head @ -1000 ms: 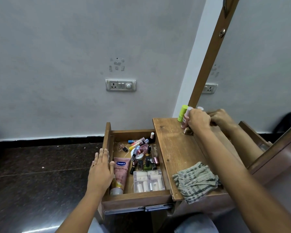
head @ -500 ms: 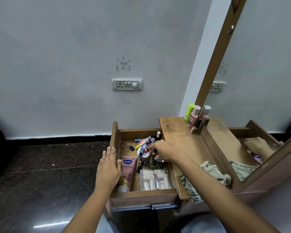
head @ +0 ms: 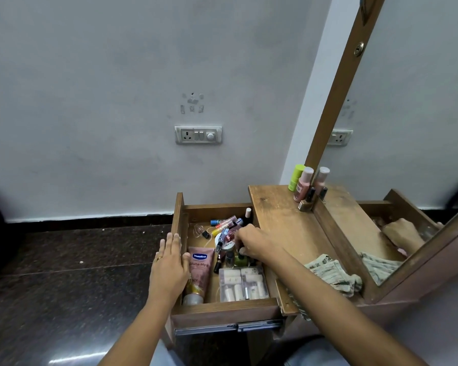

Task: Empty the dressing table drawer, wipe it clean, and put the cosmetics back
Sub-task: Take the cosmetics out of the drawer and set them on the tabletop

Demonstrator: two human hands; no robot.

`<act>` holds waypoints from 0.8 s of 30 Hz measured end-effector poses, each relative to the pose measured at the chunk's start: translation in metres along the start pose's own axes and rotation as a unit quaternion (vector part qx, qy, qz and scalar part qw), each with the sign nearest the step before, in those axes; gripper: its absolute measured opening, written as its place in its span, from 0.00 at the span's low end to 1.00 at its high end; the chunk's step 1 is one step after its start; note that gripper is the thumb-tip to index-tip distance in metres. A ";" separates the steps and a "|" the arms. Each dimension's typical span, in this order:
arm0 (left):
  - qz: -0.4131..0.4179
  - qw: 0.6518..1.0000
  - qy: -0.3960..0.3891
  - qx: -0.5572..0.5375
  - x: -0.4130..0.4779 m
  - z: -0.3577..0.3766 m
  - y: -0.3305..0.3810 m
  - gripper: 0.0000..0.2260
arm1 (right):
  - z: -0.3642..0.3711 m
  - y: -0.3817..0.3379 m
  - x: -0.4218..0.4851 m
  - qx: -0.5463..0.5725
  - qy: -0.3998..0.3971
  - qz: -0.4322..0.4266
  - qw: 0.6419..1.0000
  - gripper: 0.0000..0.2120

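Head view: drawer (head: 222,311) points wallward, left hand (head: 169,268) flat on it, right hand (head: 257,241) curled among bottles (head: 240,260), hold unclear.

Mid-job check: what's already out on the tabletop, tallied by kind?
Lime-green cylindrical bottle: 1
Pink bottle with white cap: 1
Small black-capped bottle: 1
Crumpled green-and-white checked cloth: 1
Total: 4
Reflections in the mirror are not counted.

Pink tube (head: 199,273): "Vaseline", "Gluta-Hya", "10X". Round tin (head: 226,243): text unreadable.
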State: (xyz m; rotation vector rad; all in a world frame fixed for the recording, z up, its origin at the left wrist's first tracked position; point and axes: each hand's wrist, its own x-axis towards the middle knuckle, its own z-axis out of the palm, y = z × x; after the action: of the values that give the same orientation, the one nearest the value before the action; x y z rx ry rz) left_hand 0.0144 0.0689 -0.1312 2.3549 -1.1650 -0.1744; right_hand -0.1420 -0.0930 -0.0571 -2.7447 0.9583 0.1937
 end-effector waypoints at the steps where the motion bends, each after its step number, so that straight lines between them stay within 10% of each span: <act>1: 0.001 1.000 0.001 -0.001 0.000 0.000 0.000 0.26 | -0.005 0.001 -0.002 0.019 0.012 -0.001 1.000 0.08; 10: -0.002 1.000 0.000 -0.001 0.001 0.002 0.000 0.26 | -0.113 0.053 -0.038 0.167 0.149 0.079 0.971 0.07; 24: -0.007 1.000 -0.002 0.007 0.000 0.002 0.000 0.27 | -0.130 0.097 -0.057 -0.037 0.199 0.236 0.950 0.05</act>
State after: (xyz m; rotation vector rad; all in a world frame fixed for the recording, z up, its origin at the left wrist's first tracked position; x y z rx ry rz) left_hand 0.0141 0.0680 -0.1325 2.3769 -1.1553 -0.1765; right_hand -0.2406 -0.1666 0.0630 -2.6185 1.7411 -0.2676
